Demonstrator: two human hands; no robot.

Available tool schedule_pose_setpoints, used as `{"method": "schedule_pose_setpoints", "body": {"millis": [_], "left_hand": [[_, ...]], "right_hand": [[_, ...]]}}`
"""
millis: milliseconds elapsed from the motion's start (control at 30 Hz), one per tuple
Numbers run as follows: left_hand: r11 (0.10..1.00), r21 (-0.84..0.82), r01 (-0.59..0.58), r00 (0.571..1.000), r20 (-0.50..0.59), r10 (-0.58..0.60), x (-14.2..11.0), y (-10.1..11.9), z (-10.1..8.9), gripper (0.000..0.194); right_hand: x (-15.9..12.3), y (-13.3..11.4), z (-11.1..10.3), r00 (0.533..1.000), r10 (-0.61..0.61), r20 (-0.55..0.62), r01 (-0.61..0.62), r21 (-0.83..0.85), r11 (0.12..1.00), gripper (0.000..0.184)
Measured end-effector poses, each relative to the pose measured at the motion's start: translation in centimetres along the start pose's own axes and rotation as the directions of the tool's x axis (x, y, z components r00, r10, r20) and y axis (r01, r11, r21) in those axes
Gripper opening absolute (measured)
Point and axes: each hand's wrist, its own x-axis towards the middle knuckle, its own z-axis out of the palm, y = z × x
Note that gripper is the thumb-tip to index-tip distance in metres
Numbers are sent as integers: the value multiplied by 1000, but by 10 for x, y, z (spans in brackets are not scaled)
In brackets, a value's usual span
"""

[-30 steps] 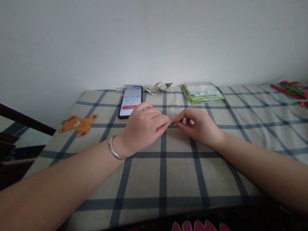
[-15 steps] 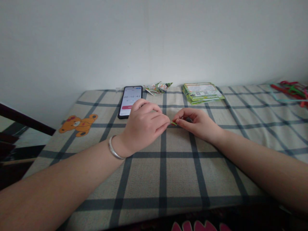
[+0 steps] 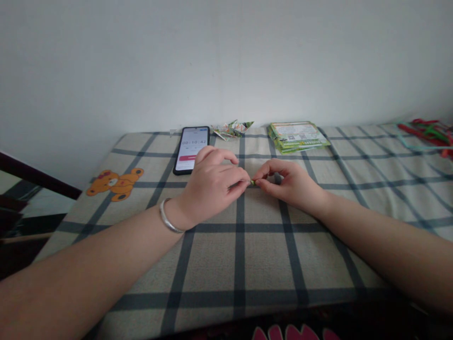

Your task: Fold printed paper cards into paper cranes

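Between my two hands, just above the checked cloth, shows a tiny green-and-white piece of folded paper [image 3: 252,182], mostly hidden by fingers. My left hand [image 3: 215,182], with a silver bangle on its wrist, pinches the left end of it, index finger curled above. My right hand [image 3: 285,180] pinches the other end between thumb and forefinger. Behind the hands, folded printed paper pieces [image 3: 233,129] lie near the wall. A stack of green-and-white printed paper sheets [image 3: 299,136] is to their right.
A phone [image 3: 193,144] showing a timer lies behind my left hand. An orange bear sticker [image 3: 116,184] is on the checked tablecloth [image 3: 212,264] at the left. Red and green items [image 3: 430,132] sit at the far right. A white wall [image 3: 226,61] stands behind the table.
Both hands keep hold of the small folded paper. My right fingertips have shifted slightly left, closer to my left hand, and my left index finger has lifted a little.
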Motion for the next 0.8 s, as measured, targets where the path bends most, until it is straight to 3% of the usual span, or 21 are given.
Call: {"method": "schedule_pose_setpoints", "body": {"millis": [333, 467, 800], "left_hand": [[1000, -13, 10, 1000, 10, -10, 0, 2, -1, 12], [1000, -1, 6, 1000, 12, -6, 0, 4, 0, 12], [1000, 30, 0, 1000, 27, -1, 2, 11, -5, 10]], "right_hand": [[-2, -3, 0, 993, -118, -33, 110, -170, 979, 9], [-1, -7, 0, 972, -229, -46, 204, -310, 929, 9], [-1, -12, 1, 946, -325, -4, 274, -529, 803, 9]]}}
